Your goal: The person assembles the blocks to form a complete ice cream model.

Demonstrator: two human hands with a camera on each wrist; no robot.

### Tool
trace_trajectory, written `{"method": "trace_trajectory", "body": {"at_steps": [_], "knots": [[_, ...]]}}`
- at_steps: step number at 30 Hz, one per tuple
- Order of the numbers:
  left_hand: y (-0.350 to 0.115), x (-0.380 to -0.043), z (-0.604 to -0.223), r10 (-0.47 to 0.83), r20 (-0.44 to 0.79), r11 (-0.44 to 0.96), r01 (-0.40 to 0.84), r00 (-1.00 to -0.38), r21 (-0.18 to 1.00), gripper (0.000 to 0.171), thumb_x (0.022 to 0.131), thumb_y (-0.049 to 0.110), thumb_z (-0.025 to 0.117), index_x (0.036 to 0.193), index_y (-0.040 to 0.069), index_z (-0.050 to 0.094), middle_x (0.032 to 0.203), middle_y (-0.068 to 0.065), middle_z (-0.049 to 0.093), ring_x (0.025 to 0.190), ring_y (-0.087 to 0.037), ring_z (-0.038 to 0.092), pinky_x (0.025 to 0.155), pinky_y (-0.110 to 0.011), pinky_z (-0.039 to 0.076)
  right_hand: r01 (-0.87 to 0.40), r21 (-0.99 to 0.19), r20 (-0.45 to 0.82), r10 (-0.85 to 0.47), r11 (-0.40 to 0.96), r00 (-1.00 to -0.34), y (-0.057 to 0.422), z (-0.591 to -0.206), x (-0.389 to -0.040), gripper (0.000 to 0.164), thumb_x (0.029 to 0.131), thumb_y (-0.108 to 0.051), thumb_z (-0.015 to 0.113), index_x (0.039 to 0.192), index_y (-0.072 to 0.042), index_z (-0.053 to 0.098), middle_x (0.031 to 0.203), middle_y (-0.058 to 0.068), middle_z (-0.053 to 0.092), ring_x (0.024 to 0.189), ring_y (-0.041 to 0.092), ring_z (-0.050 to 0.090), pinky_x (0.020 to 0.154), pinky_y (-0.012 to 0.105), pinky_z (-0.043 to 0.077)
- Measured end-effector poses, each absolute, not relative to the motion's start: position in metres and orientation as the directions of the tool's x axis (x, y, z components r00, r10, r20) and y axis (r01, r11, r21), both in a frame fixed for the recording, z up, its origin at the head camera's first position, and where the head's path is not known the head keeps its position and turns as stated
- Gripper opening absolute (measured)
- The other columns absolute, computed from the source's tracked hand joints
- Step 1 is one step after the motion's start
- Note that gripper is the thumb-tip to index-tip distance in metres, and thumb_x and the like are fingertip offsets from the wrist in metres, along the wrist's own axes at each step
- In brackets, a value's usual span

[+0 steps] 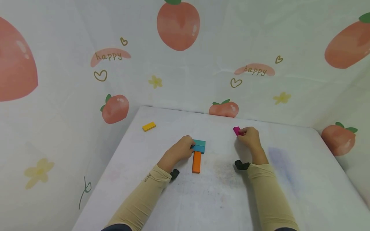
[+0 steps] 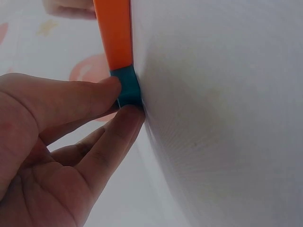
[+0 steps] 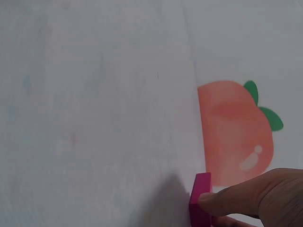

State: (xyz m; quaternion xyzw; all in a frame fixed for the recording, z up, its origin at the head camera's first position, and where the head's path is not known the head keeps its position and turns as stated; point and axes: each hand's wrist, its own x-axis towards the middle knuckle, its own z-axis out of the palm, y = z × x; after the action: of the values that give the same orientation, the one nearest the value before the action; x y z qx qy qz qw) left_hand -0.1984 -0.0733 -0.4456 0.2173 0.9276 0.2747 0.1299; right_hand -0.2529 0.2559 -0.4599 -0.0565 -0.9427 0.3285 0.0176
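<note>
In the head view a teal block (image 1: 199, 142) and a blue block (image 1: 198, 149) lie side by side near the middle of the table. An orange block (image 1: 196, 162) points from them toward the person. The left hand (image 1: 180, 148) pinches the left end of the teal and blue pair between thumb and fingers; the left wrist view shows its thumb (image 2: 106, 92) on a teal face. Farther right, the right hand (image 1: 249, 136) pinches a magenta block (image 1: 236, 131) by its near end. Whether the magenta block touches the table, I cannot tell.
A yellow block (image 1: 149, 126) lies at the table's far left. Behind the white table (image 1: 214, 205) hangs a fruit-printed cloth (image 1: 196, 80). Dark wrist-worn cameras (image 1: 241, 165) sit below both hands, close to the tabletop.
</note>
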Motion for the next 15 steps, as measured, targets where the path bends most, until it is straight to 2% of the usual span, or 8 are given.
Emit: {"method": "trace_trajectory", "body": {"at_steps": [7, 15], "knots": [[-0.073, -0.200, -0.446, 0.462, -0.140, 0.759, 0.309, -0.876, 0.573, 0.034, 0.105, 0.003, 0.062, 0.136, -0.009, 0.067, 0.135, -0.021, 0.066, 0.131, -0.029, 0.062, 0.114, -0.044, 0.052, 0.067, -0.630, -0.010, 0.079, 0.774, -0.997, 0.233, -0.460, -0.258, 0.037, 0.093, -0.007, 0.069, 0.125, 0.010, 0.072, 0.123, 0.033, 0.069, 0.110, 0.041, 0.060, 0.099, 0.054, 0.058], [-0.073, -0.201, -0.447, 0.461, -0.149, 0.758, 0.301, -0.875, 0.578, 0.034, 0.105, 0.002, 0.062, 0.136, -0.009, 0.067, 0.135, -0.021, 0.066, 0.131, -0.028, 0.062, 0.113, -0.043, 0.052, 0.032, -0.633, -0.007, 0.035, 0.774, -0.999, 0.215, -0.465, -0.265, 0.032, 0.094, -0.007, 0.072, 0.122, 0.009, 0.074, 0.120, 0.031, 0.070, 0.107, 0.038, 0.062, 0.095, 0.051, 0.059]]}}
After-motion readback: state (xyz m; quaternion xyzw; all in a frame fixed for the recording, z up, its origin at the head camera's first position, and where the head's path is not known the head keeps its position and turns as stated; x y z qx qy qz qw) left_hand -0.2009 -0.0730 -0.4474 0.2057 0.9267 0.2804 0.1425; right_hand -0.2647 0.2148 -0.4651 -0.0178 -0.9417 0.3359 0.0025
